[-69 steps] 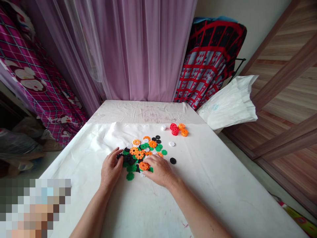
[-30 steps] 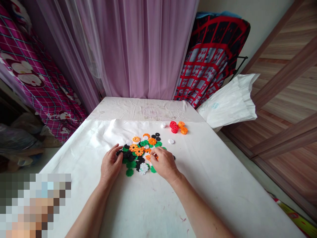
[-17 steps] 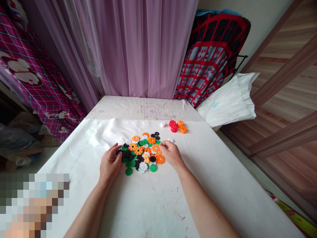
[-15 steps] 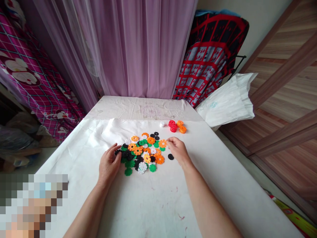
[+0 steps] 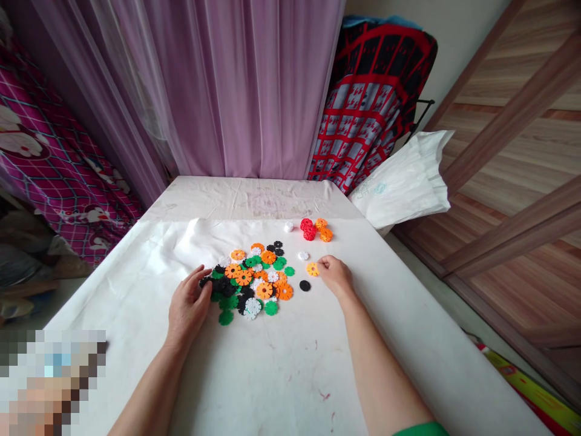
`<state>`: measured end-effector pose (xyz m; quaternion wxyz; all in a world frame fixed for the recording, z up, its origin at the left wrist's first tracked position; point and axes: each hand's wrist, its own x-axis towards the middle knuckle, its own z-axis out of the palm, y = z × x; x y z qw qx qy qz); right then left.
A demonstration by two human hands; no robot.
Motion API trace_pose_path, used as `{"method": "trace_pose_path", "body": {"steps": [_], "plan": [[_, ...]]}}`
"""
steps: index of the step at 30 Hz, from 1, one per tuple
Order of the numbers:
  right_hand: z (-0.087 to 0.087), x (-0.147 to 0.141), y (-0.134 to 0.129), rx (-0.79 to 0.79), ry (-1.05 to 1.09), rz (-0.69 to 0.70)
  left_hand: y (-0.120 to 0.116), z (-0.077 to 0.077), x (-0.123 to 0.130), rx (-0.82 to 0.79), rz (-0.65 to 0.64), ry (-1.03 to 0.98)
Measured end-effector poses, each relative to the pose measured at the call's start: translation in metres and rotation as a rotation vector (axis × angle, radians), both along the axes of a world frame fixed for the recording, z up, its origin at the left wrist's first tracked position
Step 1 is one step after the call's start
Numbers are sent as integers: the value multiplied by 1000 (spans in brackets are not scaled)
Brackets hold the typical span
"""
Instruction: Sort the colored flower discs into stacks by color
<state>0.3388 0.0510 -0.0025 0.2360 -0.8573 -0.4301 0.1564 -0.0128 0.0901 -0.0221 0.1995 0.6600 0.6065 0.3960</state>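
Note:
A loose heap of notched plastic snowflake discs (image 5: 244, 277) in orange, green, black and white lies on the table. At its left edge my left hand (image 5: 187, 306) is closed, thumb and fingers around a black disc (image 5: 205, 282). To the right of the heap, my right hand (image 5: 336, 276) pinches a yellow-orange disc (image 5: 313, 269) by its edge, low over the cloth. A white disc (image 5: 303, 255) lies just beyond it, and a black disc (image 5: 305, 285) lies on the near side. Both are apart from the heap.
Behind the heap stand a small white cluster (image 5: 288, 226), red clusters (image 5: 308, 229) and orange clusters (image 5: 324, 230) of discs. A white cloth (image 5: 281, 369) covers the table. A white bag (image 5: 403, 181) stands at the far right corner, near wooden doors (image 5: 521, 200).
My right hand has moved right, away from the heap, with a yellow-orange disc in its fingers. A white disc now lies alone near it. My left hand keeps its place at the heap.

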Motion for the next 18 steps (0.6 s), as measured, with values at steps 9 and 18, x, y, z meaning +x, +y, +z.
{"method": "trace_pose_path", "body": {"steps": [9, 18], "plan": [[44, -58, -31, 19, -79, 536, 0, 0, 1, 9, 2, 6], [9, -127, -55, 56, -324, 612, -1, 1, 2, 19, 5, 12]]}}
